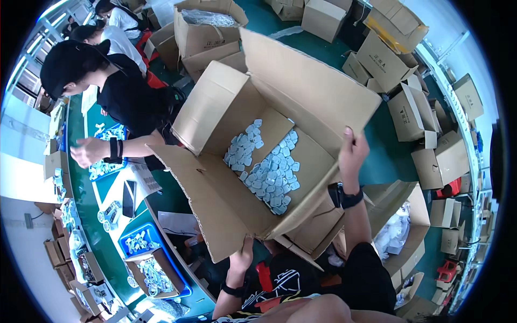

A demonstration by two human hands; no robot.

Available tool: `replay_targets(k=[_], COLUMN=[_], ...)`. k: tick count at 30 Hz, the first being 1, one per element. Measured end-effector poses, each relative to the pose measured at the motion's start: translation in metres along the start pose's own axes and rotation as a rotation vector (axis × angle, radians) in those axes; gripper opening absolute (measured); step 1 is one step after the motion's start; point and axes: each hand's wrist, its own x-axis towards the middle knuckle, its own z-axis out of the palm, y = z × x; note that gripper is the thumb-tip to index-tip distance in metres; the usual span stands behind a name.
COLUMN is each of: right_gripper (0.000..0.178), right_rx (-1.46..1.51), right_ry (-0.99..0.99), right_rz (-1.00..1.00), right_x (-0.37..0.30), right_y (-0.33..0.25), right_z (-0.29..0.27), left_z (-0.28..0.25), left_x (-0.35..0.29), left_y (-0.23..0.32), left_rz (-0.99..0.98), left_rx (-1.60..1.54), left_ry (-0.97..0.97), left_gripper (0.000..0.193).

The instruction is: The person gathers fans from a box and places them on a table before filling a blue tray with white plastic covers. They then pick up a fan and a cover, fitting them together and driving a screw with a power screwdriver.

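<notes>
A large open cardboard box [318,141] is tilted in front of me, its flaps spread outward. Many small pale, rounded plastic pieces [273,175] lie in two heaps on its bottom. My right hand [353,159] grips the box at its right side, fingers closed by the long far flap. Closed on the cardboard at the near-left corner, below the left flap, is my left hand [242,257]; part of its fingers is hidden. Both wrists wear dark bands.
To my left a person in black [129,97] works at a green bench [78,161]. Blue trays of parts [186,288] and a small carton of parts [156,274] sit on the bench. Cartons [406,113] crowd the floor at right, and an open box with plastic bags [420,215] stands near my right arm.
</notes>
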Motion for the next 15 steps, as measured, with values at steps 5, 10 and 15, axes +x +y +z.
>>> replay_targets(k=[5, 10, 15], right_gripper=[0.029, 0.031, 0.031], right_rx=[0.204, 0.245, 0.138], right_ry=[0.253, 0.465, 0.489], right_rz=[0.051, 0.069, 0.132], right_x=[0.048, 0.128, 0.182], right_y=[-0.028, 0.01, 0.093], right_z=[-0.107, -0.112, -0.041], left_z=[0.011, 0.063, 0.132], left_x=[0.015, 0.138, 0.301], left_y=[0.079, 0.11, 0.087], left_rz=[0.201, 0.444, 0.57], left_rx=[0.095, 0.125, 0.174], left_ry=[-0.098, -0.165, -0.292], left_gripper=[0.015, 0.02, 0.037])
